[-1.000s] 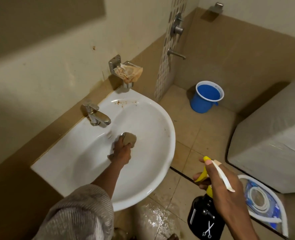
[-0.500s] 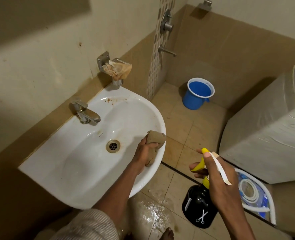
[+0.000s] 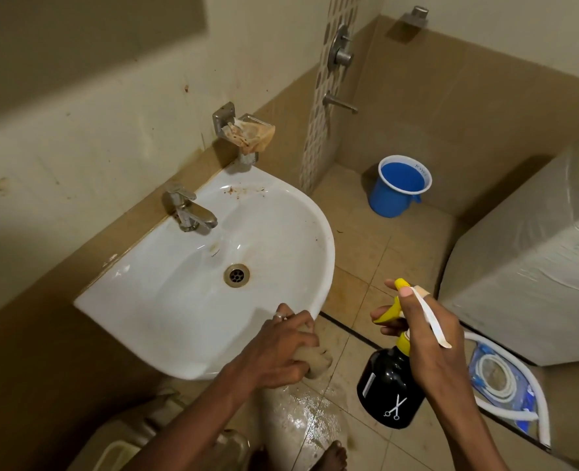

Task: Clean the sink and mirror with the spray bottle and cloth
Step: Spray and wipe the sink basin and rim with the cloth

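Note:
A white wall-mounted sink (image 3: 165, 300) with a chrome tap (image 3: 189, 212) and a round drain (image 3: 236, 274) fills the left middle. Brown specks lie on its far rim. My left hand (image 3: 281, 348) presses a beige cloth (image 3: 318, 362) against the sink's near right rim, mostly covering it. My right hand (image 3: 427, 338) holds a black spray bottle (image 3: 390, 392) with a yellow trigger and white nozzle, to the right of the sink above the floor. A dark mirror edge (image 3: 77, 32) shows at the top left.
A metal soap holder (image 3: 243, 134) with a stained rag hangs above the sink. A blue bucket (image 3: 400, 186) stands on the tiled floor near the wall taps (image 3: 340, 57). A plastic-wrapped appliance (image 3: 536, 266) and coiled white hose (image 3: 505, 385) sit right. The floor below is wet; a bare foot (image 3: 328, 453) shows.
My left hand has drawn the cloth from the basin near the drain out to the near right rim. The drain is now uncovered. My right hand with the bottle has stayed about the same.

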### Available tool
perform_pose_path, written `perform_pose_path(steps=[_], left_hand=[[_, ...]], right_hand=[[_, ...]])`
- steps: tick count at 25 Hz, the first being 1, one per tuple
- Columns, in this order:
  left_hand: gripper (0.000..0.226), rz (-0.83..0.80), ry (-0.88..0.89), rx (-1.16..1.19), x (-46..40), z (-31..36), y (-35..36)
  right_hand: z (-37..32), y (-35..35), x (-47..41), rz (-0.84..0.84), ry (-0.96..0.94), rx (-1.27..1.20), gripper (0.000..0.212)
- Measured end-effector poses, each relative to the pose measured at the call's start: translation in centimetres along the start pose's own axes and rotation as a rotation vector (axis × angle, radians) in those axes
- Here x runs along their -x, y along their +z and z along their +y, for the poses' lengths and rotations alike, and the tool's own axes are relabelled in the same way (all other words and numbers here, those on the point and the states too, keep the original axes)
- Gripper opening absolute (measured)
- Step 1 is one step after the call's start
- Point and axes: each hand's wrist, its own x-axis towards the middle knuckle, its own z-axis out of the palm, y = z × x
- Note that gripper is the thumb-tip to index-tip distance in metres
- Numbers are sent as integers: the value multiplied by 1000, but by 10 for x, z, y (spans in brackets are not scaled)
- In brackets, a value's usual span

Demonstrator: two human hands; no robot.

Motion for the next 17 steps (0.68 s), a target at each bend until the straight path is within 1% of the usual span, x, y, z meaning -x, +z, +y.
perform_pose_path(steps=[2,4,6,8,9,10,11,12,13,14,15,16,17], left_hand=[[23,-17,14,-51,28,-5,-3],[27,-28,-43,-73,55,-8,-12],[31,-42,-152,-56,79,-12,-24],[38,-58,-305,86,96,-27,-43],[44,-28,-383,201,101,-37,-54],[46,49,-438,315,104,-50,-64],[44,168,-477,388,102,-63,-72],[38,307,-513,412,95,-78,-78],[34,437,-569,408,84,-90,-82],[30,522,-626,370,70,-100,-85],[28,557,-690,316,56,-108,-87],[29,502,-746,219,42,-114,-85],[33,335,-771,46,34,-120,-78]], right_hand=[[2,2,2,-14,-13,-5,43],[1,5,4,-25,-6,-18,46],[-3,9,5,-45,-9,-25,44],[-6,16,6,-74,-22,-33,40],[-7,19,7,-86,-30,-34,40],[-7,23,7,-92,-40,-30,42],[-6,26,8,-90,-53,-23,42],[-7,29,8,-89,-63,-24,40],[-7,31,9,-88,-72,-28,36],[-9,32,9,-95,-74,-34,35],[-9,33,10,-107,-75,-37,35],[-10,32,12,-119,-74,-35,37],[-9,32,14,-131,-71,-28,39]])
